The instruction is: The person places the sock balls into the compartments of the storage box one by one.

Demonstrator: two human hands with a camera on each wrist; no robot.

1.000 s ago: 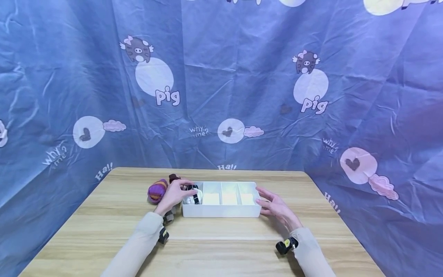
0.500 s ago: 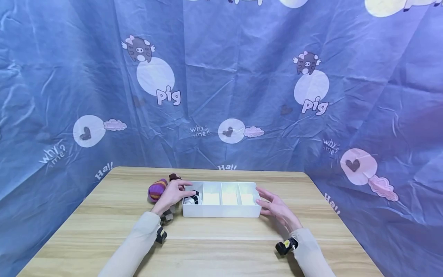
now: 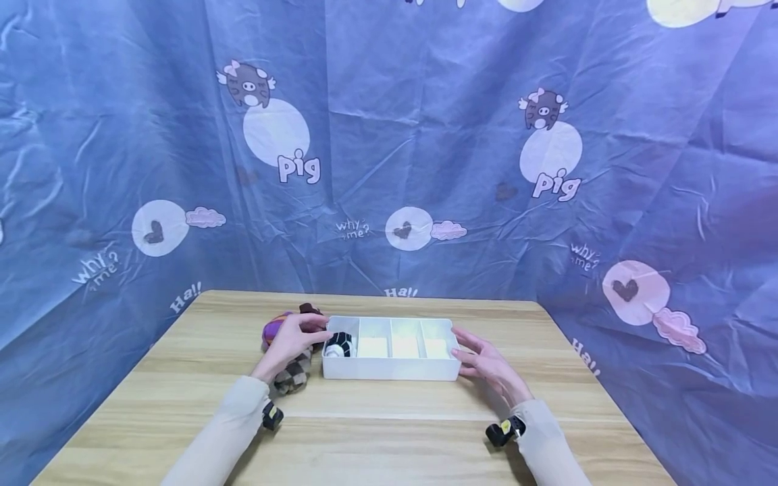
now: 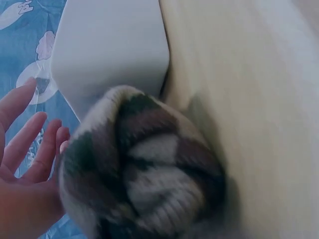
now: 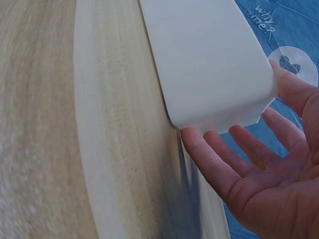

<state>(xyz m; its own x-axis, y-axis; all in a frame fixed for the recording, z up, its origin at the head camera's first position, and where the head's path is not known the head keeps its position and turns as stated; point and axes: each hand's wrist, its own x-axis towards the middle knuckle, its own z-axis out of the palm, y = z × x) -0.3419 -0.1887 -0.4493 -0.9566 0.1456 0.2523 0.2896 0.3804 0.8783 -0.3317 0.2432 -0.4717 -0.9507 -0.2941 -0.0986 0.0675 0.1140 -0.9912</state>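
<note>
A white divided box (image 3: 392, 369) sits on the table, with a black-and-white rolled pair of socks (image 3: 340, 343) in its leftmost compartment. My left hand (image 3: 290, 341) is at the box's left end, thumb and fingers spread and holding nothing. Under that wrist lies a checkered rolled pair of socks (image 4: 144, 169), seen large in the left wrist view. Beyond the hand are a purple-and-orange rolled pair (image 3: 271, 331), partly covered, and a dark brown bundle (image 3: 310, 309). At the opposite end, my right hand (image 3: 486, 361) rests extended fingertips against the box's end wall (image 5: 219, 119).
The wooden table (image 3: 389, 439) ends at a blue patterned curtain (image 3: 401, 169) behind and on both sides. Several box compartments to the right of the socks show bare white bottoms. A small black camera is strapped to each wrist.
My left hand has let go of the black-and-white socks and drawn left out of the compartment, where they stay. More of the checkered pair shows. My right hand keeps its place.
</note>
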